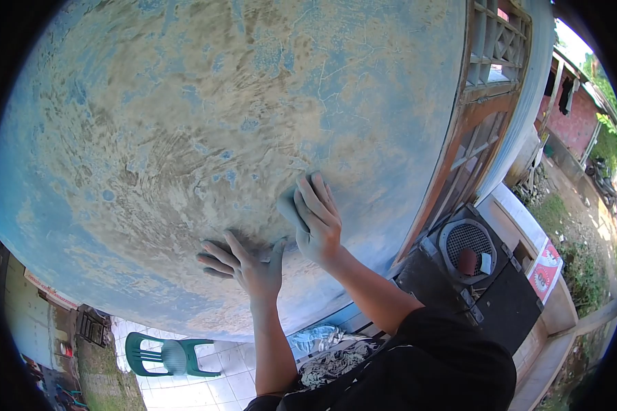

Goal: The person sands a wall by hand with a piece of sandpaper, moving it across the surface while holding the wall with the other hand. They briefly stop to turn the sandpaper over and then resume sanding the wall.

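Note:
A blue wall (384, 109) with worn, brownish-grey patches and scratches fills most of the view. Against its lower middle lies my left hand (253, 270), dusty fingers spread to the left and thumb pointing up. To the right and slightly higher, my right hand (317, 222) is at the wall with its fingers close together and bent. A rounded grey-blue shape shows at that hand's left side; I cannot tell whether it is the dusty thumb or a thin piece held in the hand.
At the right is a wood-framed window (483, 116). Below it stands a black speaker box (467, 250) with a reddish-brown object and a white piece on its grille. A green plastic chair (173, 356) is on the white tiled floor (219, 390). A bundle of cloth (322, 339) lies near the wall's foot.

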Tool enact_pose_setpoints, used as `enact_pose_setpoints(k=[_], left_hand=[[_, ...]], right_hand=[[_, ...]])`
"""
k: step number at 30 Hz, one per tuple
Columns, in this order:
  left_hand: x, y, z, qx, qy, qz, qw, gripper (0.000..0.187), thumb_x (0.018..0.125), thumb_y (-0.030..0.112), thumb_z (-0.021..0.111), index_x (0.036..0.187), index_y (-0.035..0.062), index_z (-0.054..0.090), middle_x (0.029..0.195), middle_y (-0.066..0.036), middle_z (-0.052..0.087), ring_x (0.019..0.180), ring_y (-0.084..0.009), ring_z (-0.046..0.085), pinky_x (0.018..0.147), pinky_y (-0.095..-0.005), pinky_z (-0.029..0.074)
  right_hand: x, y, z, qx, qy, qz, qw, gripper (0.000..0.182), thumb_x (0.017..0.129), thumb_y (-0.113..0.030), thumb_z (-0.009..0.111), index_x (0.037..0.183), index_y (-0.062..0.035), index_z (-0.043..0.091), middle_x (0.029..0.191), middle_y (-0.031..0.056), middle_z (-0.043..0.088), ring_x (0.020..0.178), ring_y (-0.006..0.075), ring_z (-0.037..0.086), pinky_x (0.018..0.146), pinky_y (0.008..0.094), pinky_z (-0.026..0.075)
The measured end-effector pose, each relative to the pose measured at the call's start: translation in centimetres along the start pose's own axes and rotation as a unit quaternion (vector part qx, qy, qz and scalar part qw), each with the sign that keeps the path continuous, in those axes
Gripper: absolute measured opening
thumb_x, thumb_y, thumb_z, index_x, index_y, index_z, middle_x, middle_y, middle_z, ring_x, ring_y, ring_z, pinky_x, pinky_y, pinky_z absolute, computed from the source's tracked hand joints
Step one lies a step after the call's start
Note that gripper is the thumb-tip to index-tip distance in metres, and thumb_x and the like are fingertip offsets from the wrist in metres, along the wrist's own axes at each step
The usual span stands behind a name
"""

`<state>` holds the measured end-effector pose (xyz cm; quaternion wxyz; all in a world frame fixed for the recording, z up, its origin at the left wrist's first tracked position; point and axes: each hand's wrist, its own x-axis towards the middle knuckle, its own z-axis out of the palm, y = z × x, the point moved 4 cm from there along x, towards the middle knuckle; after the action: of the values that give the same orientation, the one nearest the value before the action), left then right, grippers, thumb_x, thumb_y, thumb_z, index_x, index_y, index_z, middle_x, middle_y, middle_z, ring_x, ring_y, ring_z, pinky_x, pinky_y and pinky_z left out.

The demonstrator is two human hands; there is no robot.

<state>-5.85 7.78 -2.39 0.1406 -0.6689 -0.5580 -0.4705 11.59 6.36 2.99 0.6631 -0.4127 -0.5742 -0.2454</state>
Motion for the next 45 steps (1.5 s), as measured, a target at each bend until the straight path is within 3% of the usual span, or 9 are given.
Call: enact_pose_setpoints(k=[4, 9, 16, 23, 25, 31, 38, 41, 45], left_hand=[[0.0, 0.0, -0.1, 0.006, 0.01, 0.01, 1.0, 0.125, 0.074, 0.066, 0.082, 0.163, 0.0071, 0.016, 0.166, -0.036, -0.007, 0.147, -0.0621, -0.022, 0.108, -0.0802, -0.011], [0.1, 0.2, -0.3, 0.01, 0.002, 0.012, 1.0, 0.124, 0.075, 0.068, 0.08, 0.162, 0.0065, 0.016, 0.166, -0.036, -0.007, 0.146, -0.0636, -0.022, 0.108, -0.0801, -0.01], [-0.2, 0.0, -0.1, 0.017, 0.007, 0.018, 1.0, 0.125, 0.074, 0.066, 0.082, 0.162, 0.0056, 0.017, 0.165, -0.037, -0.009, 0.145, -0.0643, -0.023, 0.108, -0.0804, -0.01], [0.0, 0.4, -0.6, 0.01, -0.012, 0.007, 1.0, 0.124, 0.074, 0.064, 0.083, 0.161, 0.0033, 0.019, 0.164, -0.038, -0.009, 0.145, -0.0644, -0.023, 0.107, -0.0807, -0.009], [0.2, 0.5, -0.5, 0.014, -0.011, 0.003, 1.0, 0.124, 0.074, 0.064, 0.084, 0.16, 0.0026, 0.02, 0.164, -0.038, -0.009, 0.145, -0.0644, -0.023, 0.107, -0.0807, -0.01], [-0.1, 0.2, -0.4, 0.02, -0.005, 0.018, 1.0, 0.123, 0.073, 0.065, 0.084, 0.159, 0.0017, 0.023, 0.164, -0.038, -0.01, 0.145, -0.0646, -0.024, 0.107, -0.081, -0.01], [0.1, 0.4, -0.6, 0.006, -0.01, 0.017, 1.0, 0.12, 0.075, 0.06, 0.084, 0.159, 0.0012, 0.023, 0.164, -0.038, -0.011, 0.144, -0.0655, -0.024, 0.106, -0.0809, -0.011], [0.0, 0.3, -0.4, 0.002, -0.011, 0.026, 1.0, 0.118, 0.076, 0.056, 0.085, 0.159, 0.0007, 0.023, 0.163, -0.039, -0.01, 0.144, -0.0661, -0.024, 0.106, -0.0814, -0.011], [-0.1, 0.0, -0.4, 0.019, -0.02, 0.033, 0.999, 0.117, 0.076, 0.056, 0.085, 0.159, 0.0001, 0.024, 0.162, -0.041, -0.009, 0.143, -0.0665, -0.024, 0.105, -0.0821, -0.01]], right_hand=[[1.6, -0.1, -0.5, 0.016, -0.013, -0.015, 1.0, 0.027, 0.087, 0.001, 0.069, 0.113, 0.0008, 0.076, 0.14, 0.0116, 0.065, 0.139, 0.0329, 0.053, 0.112, 0.0501, 0.043], [-4.7, 2.3, -1.7, -0.025, -0.069, -0.006, 0.997, 0.029, 0.085, 0.0, 0.069, 0.113, -0.0024, 0.077, 0.137, 0.009, 0.068, 0.137, 0.0322, 0.056, 0.112, 0.0503, 0.043], [1.4, -0.2, 0.4, 0.005, 0.008, -0.02, 1.0, 0.029, 0.083, -0.002, 0.071, 0.112, -0.0047, 0.078, 0.134, 0.0082, 0.069, 0.136, 0.0342, 0.056, 0.114, 0.052, 0.041], [-4.9, 3.1, -1.3, -0.042, -0.051, -0.016, 0.998, 0.027, 0.084, -0.001, 0.069, 0.109, -0.0047, 0.079, 0.132, 0.0087, 0.07, 0.137, 0.035, 0.055, 0.112, 0.053, 0.042], [-3.8, 2.5, -0.8, -0.017, 0.008, -0.022, 1.0, 0.027, 0.084, -0.001, 0.069, 0.109, -0.0045, 0.079, 0.132, 0.0085, 0.07, 0.137, 0.0346, 0.055, 0.113, 0.0528, 0.042], [1.7, -0.6, 0.6, -0.002, -0.015, -0.033, 0.999, 0.027, 0.086, -0.002, 0.069, 0.111, -0.0044, 0.079, 0.133, 0.0091, 0.07, 0.138, 0.0362, 0.055, 0.112, 0.0531, 0.042], [-6.3, 2.7, -0.7, -0.024, -0.02, -0.003, 1.0, 0.024, 0.088, -0.004, 0.068, 0.109, 0.0001, 0.078, 0.133, 0.014, 0.069, 0.137, 0.0401, 0.054, 0.113, 0.0543, 0.04], [-1.8, -0.5, 1.2, 0.0, 0.049, 0.036, 0.998, 0.022, 0.089, -0.004, 0.068, 0.109, 0.0011, 0.077, 0.135, 0.0146, 0.068, 0.138, 0.0413, 0.052, 0.113, 0.0552, 0.039], [0.9, -1.2, 1.2, 0.019, 0.033, 0.012, 0.999, 0.026, 0.09, -0.002, 0.067, 0.113, 0.0013, 0.076, 0.137, 0.0137, 0.066, 0.139, 0.0408, 0.052, 0.114, 0.0543, 0.039]])
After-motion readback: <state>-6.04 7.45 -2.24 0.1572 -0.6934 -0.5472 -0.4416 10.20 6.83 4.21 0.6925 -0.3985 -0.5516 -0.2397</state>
